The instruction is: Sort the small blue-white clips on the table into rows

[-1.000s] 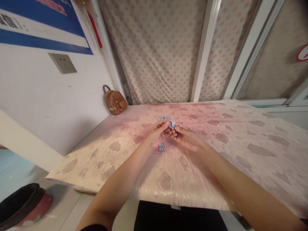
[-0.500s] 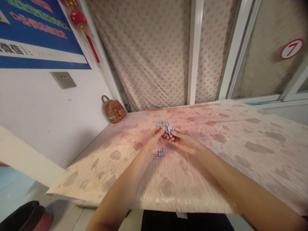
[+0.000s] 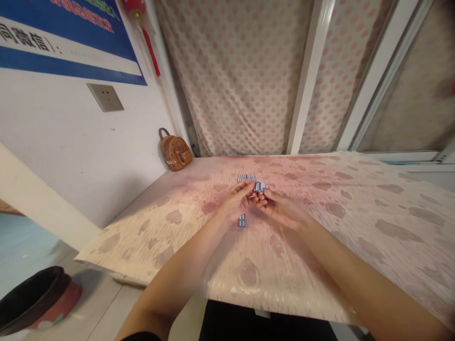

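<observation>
The left hand [image 3: 237, 201] pinched the left side of a small fan of blue-and-white cards [image 3: 259, 187] between thumb and fingers, and the right hand [image 3: 282, 207] pinched its right side. The fan was above the table [image 3: 177, 237], midway between its left and right edges. Toward the back edge lay two rows of cards [image 3: 245, 177]; toward the front edge, by the left wrist, lay a pair of cards [image 3: 242, 221]. A brown bag [image 3: 176, 152] stood at the back left corner.
</observation>
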Tool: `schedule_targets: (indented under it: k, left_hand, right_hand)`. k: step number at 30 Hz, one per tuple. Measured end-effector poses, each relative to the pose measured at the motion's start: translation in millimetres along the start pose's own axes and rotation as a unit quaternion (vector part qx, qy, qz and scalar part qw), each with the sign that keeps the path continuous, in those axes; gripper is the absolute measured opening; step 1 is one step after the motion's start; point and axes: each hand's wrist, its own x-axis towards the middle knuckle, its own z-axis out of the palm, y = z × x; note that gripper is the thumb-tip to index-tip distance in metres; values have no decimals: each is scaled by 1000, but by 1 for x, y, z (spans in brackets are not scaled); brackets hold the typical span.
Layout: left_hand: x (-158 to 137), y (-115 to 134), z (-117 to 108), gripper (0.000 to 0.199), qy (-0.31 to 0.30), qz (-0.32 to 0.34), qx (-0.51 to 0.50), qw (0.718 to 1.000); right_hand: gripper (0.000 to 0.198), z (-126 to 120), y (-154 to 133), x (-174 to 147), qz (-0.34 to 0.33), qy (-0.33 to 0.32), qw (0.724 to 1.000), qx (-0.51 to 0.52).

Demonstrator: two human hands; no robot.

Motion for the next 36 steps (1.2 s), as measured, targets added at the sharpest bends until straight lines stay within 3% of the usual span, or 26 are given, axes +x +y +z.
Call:
schedule_targets:
  k: [11, 21, 29, 36]
  left_hand:
    - [3, -4, -8, 29, -23, -1, -6, 1000]
    - [0, 2, 1, 27, -26, -11, -17, 999]
    - [1, -2, -3, 34, -23, 18, -13, 1000]
    - [1, 0, -3, 26, -26, 26, 4, 999]
  right_hand:
    - [9, 2, -4, -2, 0, 2, 999, -33]
    - [12, 3, -2, -3, 1, 10, 1000, -23]
    - [14, 4, -2, -3, 5, 5, 1000, -17]
    - [17, 8, -3, -3, 8, 15, 1000, -5]
